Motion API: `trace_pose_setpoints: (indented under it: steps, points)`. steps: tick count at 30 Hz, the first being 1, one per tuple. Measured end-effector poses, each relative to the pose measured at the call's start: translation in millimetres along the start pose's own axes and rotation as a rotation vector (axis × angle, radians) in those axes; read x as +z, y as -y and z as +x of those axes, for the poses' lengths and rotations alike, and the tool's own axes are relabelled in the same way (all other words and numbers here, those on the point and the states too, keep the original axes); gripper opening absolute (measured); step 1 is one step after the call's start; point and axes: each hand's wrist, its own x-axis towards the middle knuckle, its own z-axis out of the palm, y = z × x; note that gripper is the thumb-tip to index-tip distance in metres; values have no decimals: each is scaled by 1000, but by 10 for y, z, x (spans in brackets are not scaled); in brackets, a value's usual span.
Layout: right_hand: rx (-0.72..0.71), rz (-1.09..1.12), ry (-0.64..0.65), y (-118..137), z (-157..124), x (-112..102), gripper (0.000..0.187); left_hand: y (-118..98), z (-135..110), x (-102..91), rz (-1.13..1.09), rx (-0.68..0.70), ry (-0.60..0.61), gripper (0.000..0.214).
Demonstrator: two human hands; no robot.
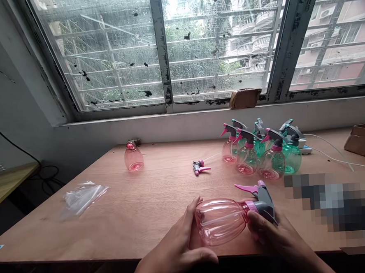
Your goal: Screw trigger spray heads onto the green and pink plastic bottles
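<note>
A pink see-through spray bottle [221, 221] lies on its side in the air over the table's front edge, its grey and pink trigger head [263, 203] fitted and pointing right. My right hand [273, 232] grips it at the neck and head, thumb on the collar. Around the bottle's base is my left hand [179, 243], fingers and thumb spread apart; whether its fingertips touch the base I cannot tell. Beyond them lies a loose trigger head [199, 167] with a thin tube. A headless pink bottle [134, 158] stands at the back left.
Several pink and green spray bottles [272, 160] with heads stand together at the back right. Clear plastic bags [83, 198] lie on the wooden table [138, 221] at left. A brown box [363, 141] and white cable [338, 153] are at right; a pixelated patch hides the right front.
</note>
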Motion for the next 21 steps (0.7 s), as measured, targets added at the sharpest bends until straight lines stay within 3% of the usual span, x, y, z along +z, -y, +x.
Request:
trace_pose_setpoints:
  steps: [5,7,11,16,18,21]
  points:
    - [17,12,-27,-7,-1,9,53,1,-19,-33,-20,45,2,70]
    - [7,0,-19,-16,2,5,52,17,-16,-28,-40,26,-8,76]
    - [-14,-17,11,-38,9,-12,50,74,3,9,-43,33,-17,108]
    - [-16,-26,36,-56,12,-25,50,85,14,24,14,22,-11,118]
    - [-13,-17,31,-63,12,-27,50,68,5,11,6,24,-2,117]
    - [-8,12,18,-78,12,-28,49,41,-11,-12,-19,38,12,90]
